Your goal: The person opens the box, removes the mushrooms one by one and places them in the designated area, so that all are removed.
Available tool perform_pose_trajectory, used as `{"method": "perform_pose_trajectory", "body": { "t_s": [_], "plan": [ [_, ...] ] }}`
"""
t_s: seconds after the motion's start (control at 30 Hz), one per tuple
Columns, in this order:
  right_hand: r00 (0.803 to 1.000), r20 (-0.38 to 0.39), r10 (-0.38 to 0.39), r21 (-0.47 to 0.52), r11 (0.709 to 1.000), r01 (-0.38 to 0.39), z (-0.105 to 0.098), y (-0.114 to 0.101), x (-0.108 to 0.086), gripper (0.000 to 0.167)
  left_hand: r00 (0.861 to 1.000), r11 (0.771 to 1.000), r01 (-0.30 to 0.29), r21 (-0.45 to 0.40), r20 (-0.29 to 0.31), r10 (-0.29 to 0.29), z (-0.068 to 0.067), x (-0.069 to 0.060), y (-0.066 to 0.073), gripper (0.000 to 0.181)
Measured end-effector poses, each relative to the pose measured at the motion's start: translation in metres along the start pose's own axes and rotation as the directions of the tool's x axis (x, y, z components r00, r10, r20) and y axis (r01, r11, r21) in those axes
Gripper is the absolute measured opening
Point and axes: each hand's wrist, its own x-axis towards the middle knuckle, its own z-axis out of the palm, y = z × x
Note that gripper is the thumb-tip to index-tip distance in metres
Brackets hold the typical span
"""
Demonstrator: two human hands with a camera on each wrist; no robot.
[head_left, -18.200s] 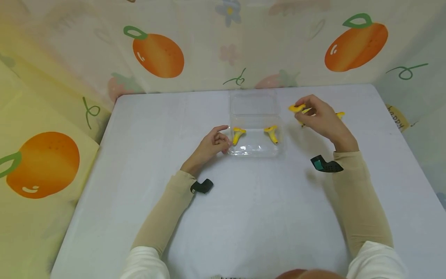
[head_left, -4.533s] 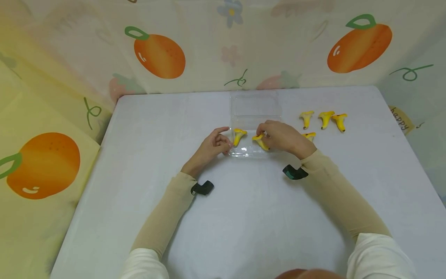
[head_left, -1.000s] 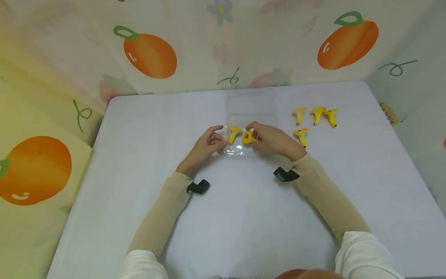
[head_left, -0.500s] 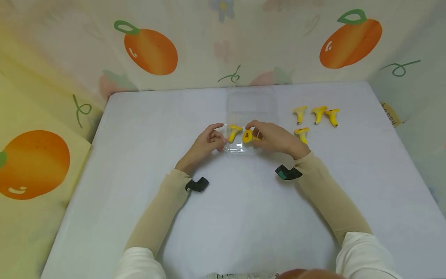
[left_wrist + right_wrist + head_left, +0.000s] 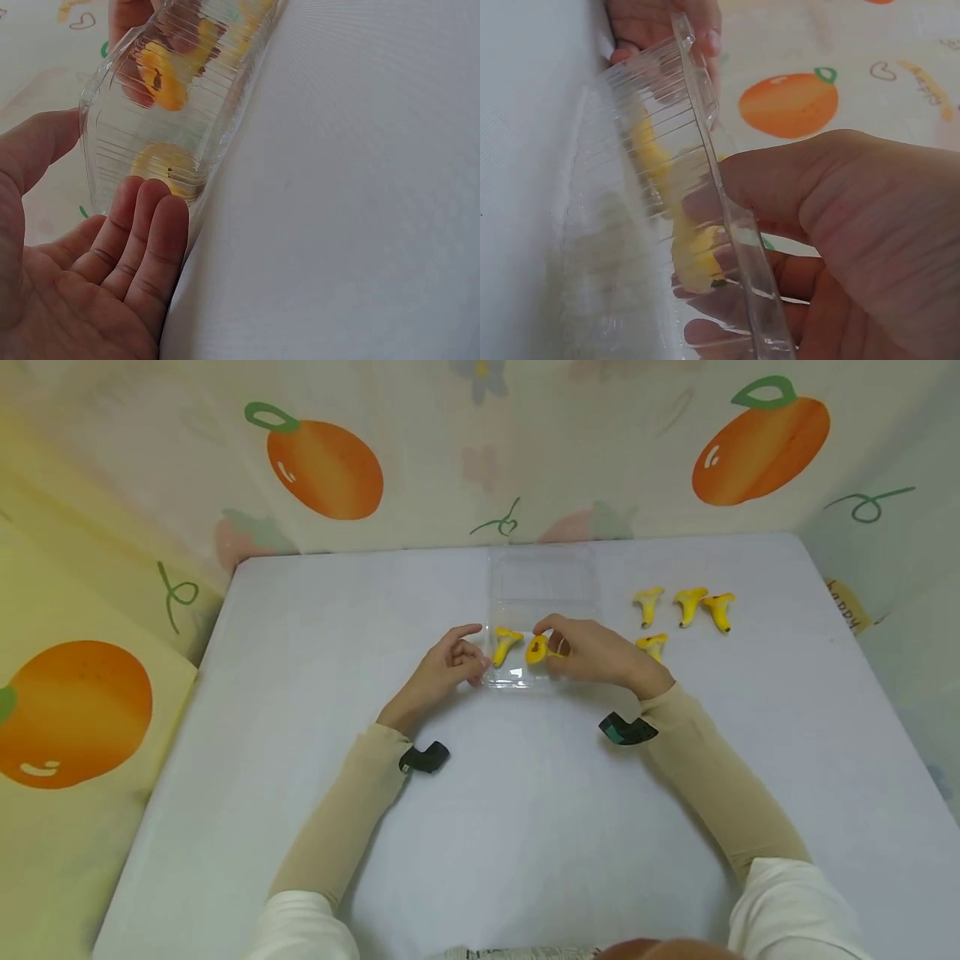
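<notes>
A clear plastic clamshell box [image 5: 543, 575] stands with its lid laid back toward the far edge of the table. My right hand [image 5: 600, 652] reaches into its tray and pinches a yellow trumpet-shaped mushroom [image 5: 536, 650], cap facing left. Through the clear wall in the right wrist view, fingers surround that mushroom [image 5: 697, 262]. Another yellow mushroom [image 5: 506, 646] lies in the tray's left part. Against the left outer wall rest the loosely bent fingers of my left hand [image 5: 442, 670]; in the left wrist view they touch the wall without gripping it.
Right of the box lie several loose yellow mushrooms: a pale one [image 5: 648, 603], two close together [image 5: 688, 603], and one nearer [image 5: 654, 645], partly behind the right hand. A white cloth covers the table [image 5: 510, 827]. A fruit-print curtain [image 5: 420, 477] hangs behind.
Since 18.2 seconds ago, the right hand has gone from right of the box into its tray. The pinched mushroom turned cap-left after 4.5 seconds ago. The left hand stays at the box.
</notes>
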Motion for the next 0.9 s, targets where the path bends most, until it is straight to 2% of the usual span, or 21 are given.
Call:
{"method": "perform_pose_trajectory", "body": {
  "t_s": [0.3, 0.6, 0.9],
  "plan": [
    [0.999, 0.038, -0.017, -0.047, 0.999, 0.018, -0.002, 0.001, -0.004, 0.044, 1.0, 1.0, 0.0, 0.01, -0.004, 0.0, 0.002, -0.002, 0.0, 0.063],
    [0.999, -0.01, -0.053, -0.094, 0.994, 0.051, -0.014, -0.003, -0.007, 0.044, 1.0, 1.0, -0.008, 0.008, -0.013, 0.008, 0.001, -0.001, 0.002, 0.062],
    [0.998, -0.006, -0.063, -0.167, 0.984, 0.061, -0.019, -0.009, -0.01, 0.044, 1.0, 1.0, -0.003, -0.002, -0.01, 0.003, 0.002, -0.003, 0.006, 0.064]
  ]
}}
